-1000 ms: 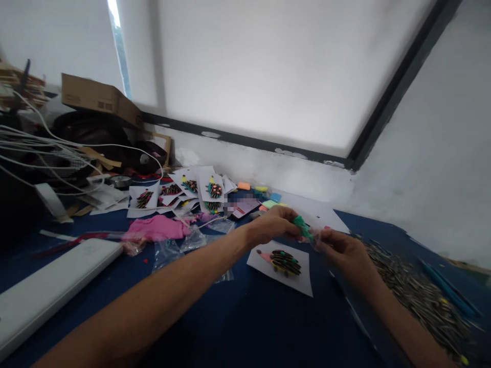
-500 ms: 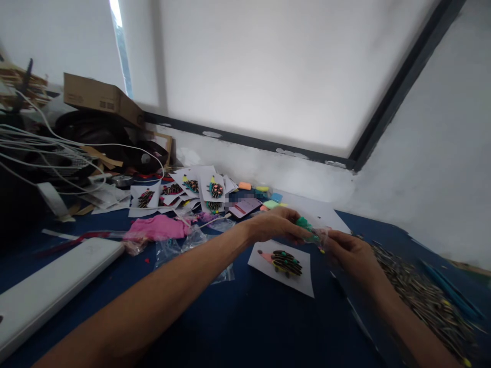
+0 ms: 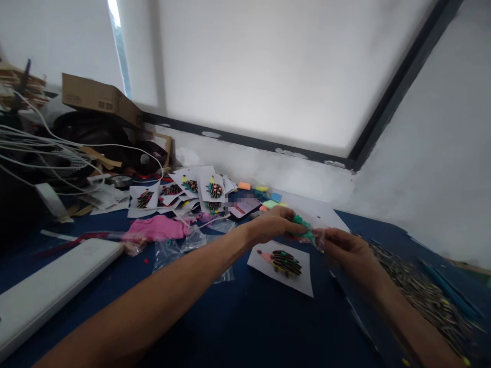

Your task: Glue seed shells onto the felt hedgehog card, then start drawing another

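Observation:
Above the blue table, my left hand (image 3: 274, 225) is closed on a lump of green modelling clay (image 3: 303, 222). Clear plastic wrap (image 3: 319, 240) stretches from the clay across to my right hand (image 3: 343, 248), whose thumb and fingers pinch it. Just below both hands lies a white card (image 3: 303, 286) bearing a hedgehog figure (image 3: 286, 261). Its snout is pink, its body yellowish, and dark striped seeds with green dots form its back.
Striped seeds (image 3: 414, 291) are heaped at the right beside a blue strip (image 3: 452, 289). More hedgehog cards (image 3: 143, 198) lie at the back left, near a phone (image 3: 245, 207) and coloured clay pieces (image 3: 244, 186). Pink clay (image 3: 157, 228), plastic bags (image 3: 195, 239) and a white bar (image 3: 61, 291) lie left.
The green clay and the plastic wrap have shifted slightly left between my hands. My right hand has also moved a little left; both hands keep their hold.

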Demonstrator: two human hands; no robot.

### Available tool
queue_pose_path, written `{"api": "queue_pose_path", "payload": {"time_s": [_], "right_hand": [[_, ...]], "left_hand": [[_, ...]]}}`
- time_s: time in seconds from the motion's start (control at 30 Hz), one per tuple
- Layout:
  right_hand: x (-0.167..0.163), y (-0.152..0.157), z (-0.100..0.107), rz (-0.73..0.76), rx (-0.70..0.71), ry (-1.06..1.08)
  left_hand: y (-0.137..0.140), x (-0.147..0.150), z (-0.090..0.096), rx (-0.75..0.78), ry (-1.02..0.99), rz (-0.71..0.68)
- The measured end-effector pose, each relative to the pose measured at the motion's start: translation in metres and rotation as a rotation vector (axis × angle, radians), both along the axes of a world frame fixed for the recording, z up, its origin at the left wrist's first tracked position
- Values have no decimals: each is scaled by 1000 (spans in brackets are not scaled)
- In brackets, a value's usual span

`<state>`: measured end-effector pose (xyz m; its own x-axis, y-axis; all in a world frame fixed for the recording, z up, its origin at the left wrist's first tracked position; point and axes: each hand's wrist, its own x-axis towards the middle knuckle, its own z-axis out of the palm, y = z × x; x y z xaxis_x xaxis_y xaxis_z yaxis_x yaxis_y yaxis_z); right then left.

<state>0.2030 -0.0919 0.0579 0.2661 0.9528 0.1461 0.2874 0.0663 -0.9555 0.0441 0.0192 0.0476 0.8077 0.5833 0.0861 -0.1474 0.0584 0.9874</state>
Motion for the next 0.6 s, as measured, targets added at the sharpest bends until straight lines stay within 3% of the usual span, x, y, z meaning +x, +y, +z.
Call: {"api": "queue_pose_path", "payload": {"time_s": [0.1,0.33,0.6], "right_hand": [[4,1,1,-7,-18,-47],[-1,2,-1,36,-6,-12],[3,2,-2,11,-2,-99]], "left_hand": [[2,-1,-1,-2,-20,-66],[-3,-1,1,52,63,6],[2,-4,1,12,54,-74]]}}
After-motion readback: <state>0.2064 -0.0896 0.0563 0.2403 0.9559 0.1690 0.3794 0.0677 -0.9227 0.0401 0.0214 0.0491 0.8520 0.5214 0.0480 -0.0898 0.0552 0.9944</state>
